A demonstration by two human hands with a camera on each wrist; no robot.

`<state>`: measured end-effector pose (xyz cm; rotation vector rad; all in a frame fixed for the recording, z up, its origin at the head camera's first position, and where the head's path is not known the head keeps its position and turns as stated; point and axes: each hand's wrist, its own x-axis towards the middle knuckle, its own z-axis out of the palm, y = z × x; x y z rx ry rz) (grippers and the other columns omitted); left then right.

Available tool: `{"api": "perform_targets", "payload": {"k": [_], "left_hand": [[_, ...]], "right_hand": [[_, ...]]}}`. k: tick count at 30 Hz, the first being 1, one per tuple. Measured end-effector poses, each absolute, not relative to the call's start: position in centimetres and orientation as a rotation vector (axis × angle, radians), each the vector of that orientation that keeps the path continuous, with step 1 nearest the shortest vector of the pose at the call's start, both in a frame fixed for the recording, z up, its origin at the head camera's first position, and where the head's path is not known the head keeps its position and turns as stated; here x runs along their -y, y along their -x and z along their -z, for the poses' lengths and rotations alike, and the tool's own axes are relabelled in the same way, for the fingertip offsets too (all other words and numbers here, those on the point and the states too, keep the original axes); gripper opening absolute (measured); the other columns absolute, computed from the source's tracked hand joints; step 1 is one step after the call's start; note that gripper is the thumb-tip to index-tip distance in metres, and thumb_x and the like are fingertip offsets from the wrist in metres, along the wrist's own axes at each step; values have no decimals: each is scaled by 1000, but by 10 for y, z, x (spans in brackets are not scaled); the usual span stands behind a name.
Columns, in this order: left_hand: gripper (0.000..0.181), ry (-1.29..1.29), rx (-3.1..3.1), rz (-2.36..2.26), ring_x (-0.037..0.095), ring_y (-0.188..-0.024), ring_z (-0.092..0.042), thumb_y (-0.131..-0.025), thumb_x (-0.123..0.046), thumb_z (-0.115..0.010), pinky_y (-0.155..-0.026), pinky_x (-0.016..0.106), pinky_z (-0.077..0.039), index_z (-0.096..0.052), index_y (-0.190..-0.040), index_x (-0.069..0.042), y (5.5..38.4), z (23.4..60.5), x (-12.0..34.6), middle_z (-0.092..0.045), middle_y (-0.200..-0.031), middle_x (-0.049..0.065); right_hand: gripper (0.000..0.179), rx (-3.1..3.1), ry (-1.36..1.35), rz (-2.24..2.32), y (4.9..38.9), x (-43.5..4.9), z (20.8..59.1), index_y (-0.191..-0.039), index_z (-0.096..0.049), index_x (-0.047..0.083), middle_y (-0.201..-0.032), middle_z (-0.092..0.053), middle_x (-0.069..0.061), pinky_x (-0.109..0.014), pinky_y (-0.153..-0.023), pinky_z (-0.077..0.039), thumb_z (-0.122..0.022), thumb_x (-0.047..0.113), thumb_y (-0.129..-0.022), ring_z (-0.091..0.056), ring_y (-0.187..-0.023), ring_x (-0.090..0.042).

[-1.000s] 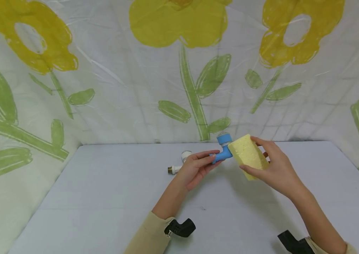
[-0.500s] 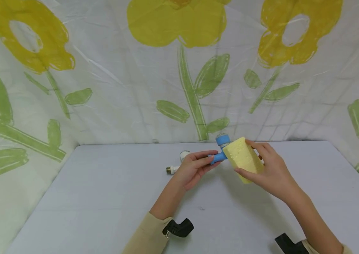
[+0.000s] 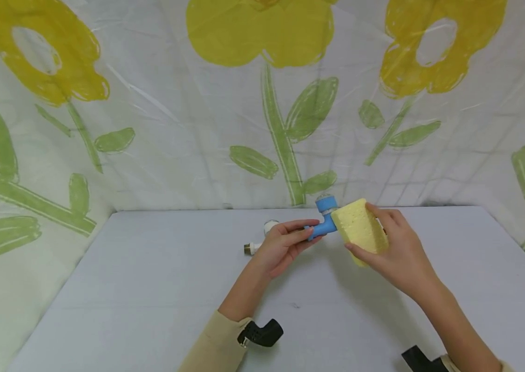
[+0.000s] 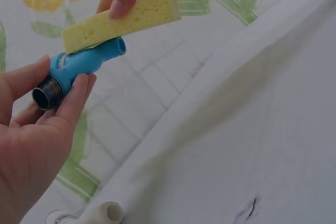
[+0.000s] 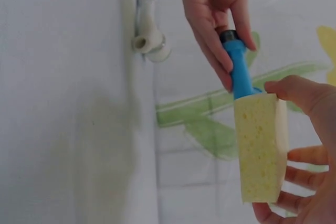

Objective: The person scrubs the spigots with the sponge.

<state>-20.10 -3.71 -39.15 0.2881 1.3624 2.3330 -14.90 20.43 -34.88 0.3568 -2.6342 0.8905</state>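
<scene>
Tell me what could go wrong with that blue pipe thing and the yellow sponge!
The blue fitting might twist loose and drop, because the left hand holds it by one end while the sponge touches it. The sponge could slip, since the right hand grips it only by its edges. The white fitting lies near the left hand and might get bumped.

No readable text, labels, brands, numbers or signs.

A pale, wide worktop (image 3: 150, 284) here, and lying near its far edge, a white pipe fitting (image 5: 149, 22), with one small dark mark (image 3: 296, 305) closer in!
</scene>
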Motion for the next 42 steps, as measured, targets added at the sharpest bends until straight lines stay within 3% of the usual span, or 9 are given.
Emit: {"api": "perform_targets", "payload": {"k": [2, 8, 14, 24, 29, 36, 42], "left_hand": [[42, -298, -1363, -2330, 16, -115, -71, -106, 10, -50, -108, 31, -55, -46, -146, 21, 202, 393, 37, -59, -141, 27], [41, -299, -1357, -2324, 16, -114, -71, -106, 10, -50, -108, 31, -55, -46, -144, 22, 202, 395, 36, -66, -130, 19], [41, -302, -1362, -2318, 13, -109, -72, -106, 9, -50, -106, 29, -56, -47, -144, 22, 201, 394, 34, -70, -124, 14], [41, -299, -1363, -2332, 16, -114, -71, -105, 9, -51, -106, 30, -56, -48, -144, 22, 200, 394, 34, -68, -131, 18], [40, -313, -1356, -2313, 14, -109, -73, -106, 9, -51, -107, 30, -55, -48, -144, 22, 199, 393, 32, -69, -127, 17], [40, -306, -1363, -2296, 14, -109, -73, -106, 10, -51, -106, 31, -56, -49, -144, 21, 197, 391, 30, -62, -138, 26], [41, -346, -1362, -2270, 12, -107, -73, -105, 11, -51, -108, 32, -55, -48, -143, 23, 196, 391, 28, -65, -134, 21]], "right_hand": [[88, 2623, -374, -891, 148, -202, 349, -153, -50, -2, -133, -56, -27, -54, -79, -56, -94, 25, -81, -59, -112, -45], [87, 2603, -474, -878, 147, -200, 349, -151, -54, 0, -128, -62, -21, -35, -72, -55, -95, 25, -78, -63, -107, -36], [85, 2609, -478, -849, 146, -204, 347, -150, -55, 1, -127, -63, -21, -37, -73, -55, -94, 24, -79, -63, -105, -36], [83, 2559, -459, -841, 144, -194, 350, -150, -55, 3, -126, -62, -17, -40, -73, -56, -93, 23, -79, -63, -105, -33], [86, 2531, -415, -836, 144, -197, 350, -150, -55, 2, -128, -60, -21, -51, -76, -56, -95, 21, -76, -62, -108, -40], [84, 2478, -346, -851, 144, -194, 349, -149, -54, -2, -128, -58, -26, -59, -79, -56, -94, 18, -77, -60, -109, -45], [84, 2425, -320, -854, 145, -193, 350, -148, -55, -5, -125, -57, -28, -55, -77, -54, -94, 14, -76, -59, -107, -45]]}}
